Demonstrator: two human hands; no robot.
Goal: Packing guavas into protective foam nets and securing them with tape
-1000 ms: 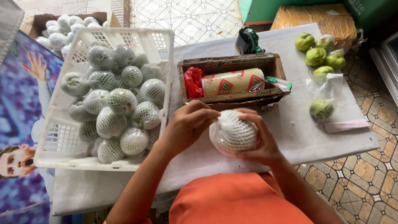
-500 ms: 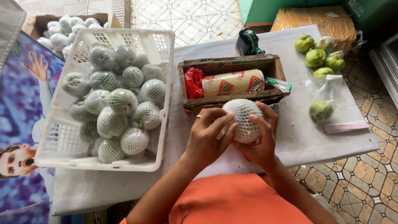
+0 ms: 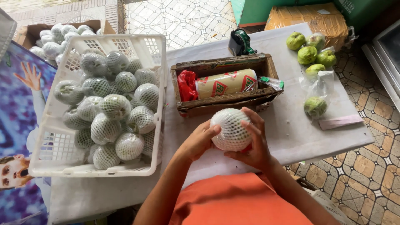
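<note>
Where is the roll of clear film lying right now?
In the head view, the roll of film lies inside the wooden box at table centre, beside a red bag, just beyond both hands.

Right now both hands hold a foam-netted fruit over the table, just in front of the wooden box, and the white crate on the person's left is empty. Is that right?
Not quite. The head view shows the white crate piled with foam-netted fruits, not empty. The rest stands: the left hand and right hand hold a foam-netted fruit over the table, just in front of the wooden box.
</note>
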